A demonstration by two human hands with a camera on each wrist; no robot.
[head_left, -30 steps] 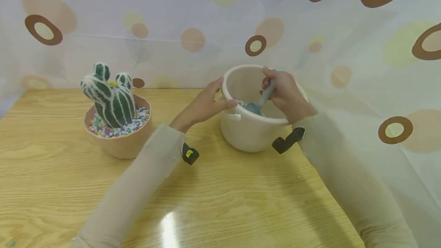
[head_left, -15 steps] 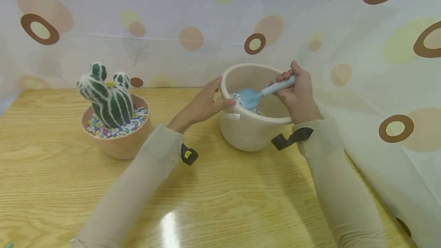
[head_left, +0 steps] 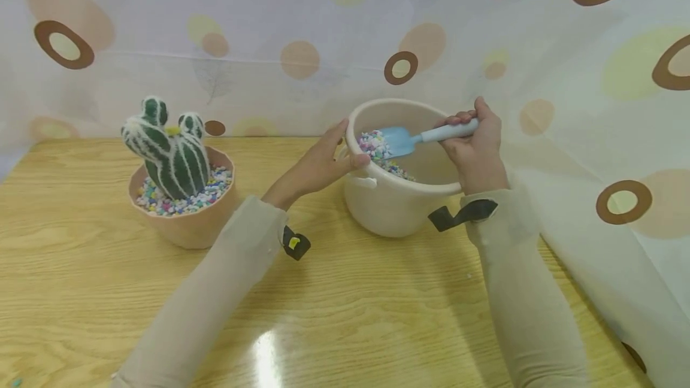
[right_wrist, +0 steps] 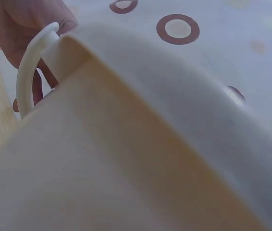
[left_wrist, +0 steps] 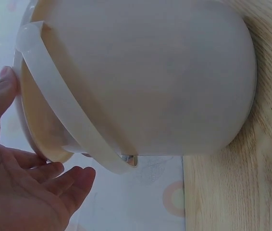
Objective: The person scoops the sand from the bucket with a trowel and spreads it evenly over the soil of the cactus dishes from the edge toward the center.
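Note:
My right hand (head_left: 477, 151) grips the pale handle of a small blue toy shovel (head_left: 398, 141). White and coloured pebbles (head_left: 375, 144) are heaped on its blade, inside a cream bucket (head_left: 385, 211) near the left wall. More pebbles lie below the blade. With thumb and fingers spread along the left of the rim, my left hand (head_left: 318, 163) holds the bucket. The left wrist view shows the thumb and index finger touching the rim, beside the bucket's handle (left_wrist: 71, 110). In the right wrist view the bucket wall (right_wrist: 78, 159) fills much of the picture; the shovel is hidden there.
A felt cactus (head_left: 178, 163) stands in a peach pot (head_left: 185, 232) of coloured pebbles, left of the bucket. Both rest on a wooden table (head_left: 334, 316). A patterned cloth (head_left: 242, 17) hangs behind and along the right. One pebble lies on the table near my right sleeve.
My right hand has moved right and turned, lifting the shovel from steep among the pebbles to nearly level with pebbles on its blade. My left hand stays at the rim.

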